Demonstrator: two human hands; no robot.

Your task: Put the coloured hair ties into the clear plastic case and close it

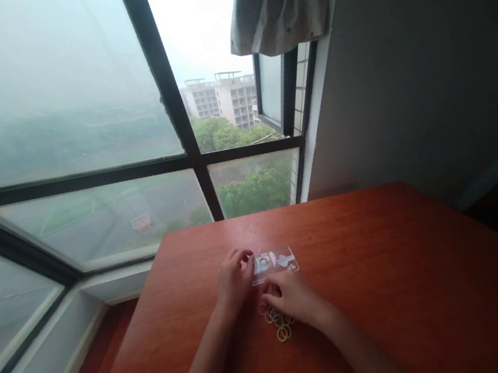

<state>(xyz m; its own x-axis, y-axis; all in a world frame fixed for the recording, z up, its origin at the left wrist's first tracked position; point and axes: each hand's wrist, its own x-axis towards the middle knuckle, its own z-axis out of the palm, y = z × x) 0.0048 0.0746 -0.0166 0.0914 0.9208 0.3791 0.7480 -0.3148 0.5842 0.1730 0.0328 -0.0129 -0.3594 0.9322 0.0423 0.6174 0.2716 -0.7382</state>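
A small clear plastic box (287, 259) lies on the table, with a ring inside its left part. My left hand (234, 280) has its fingers curled round the box's left end, thumb and forefinger closed against it. Just in front of the box, my right hand (293, 297) hovers low with its fingertips drawn together in a pinch. What is between those fingertips, if anything, is too small to make out. Beneath and beside the right hand sits a loose pile of small rings (282, 334), pale green, yellowish and pinkish. The hand covers part of that pile.
The reddish-brown wooden table (375, 255) reaches to a window with dark frames (195, 157). A grey curtain (280, 13) hangs at the upper right of the window, beside a dim wall (400, 83). The table's left edge drops to a reddish floor (107, 343).
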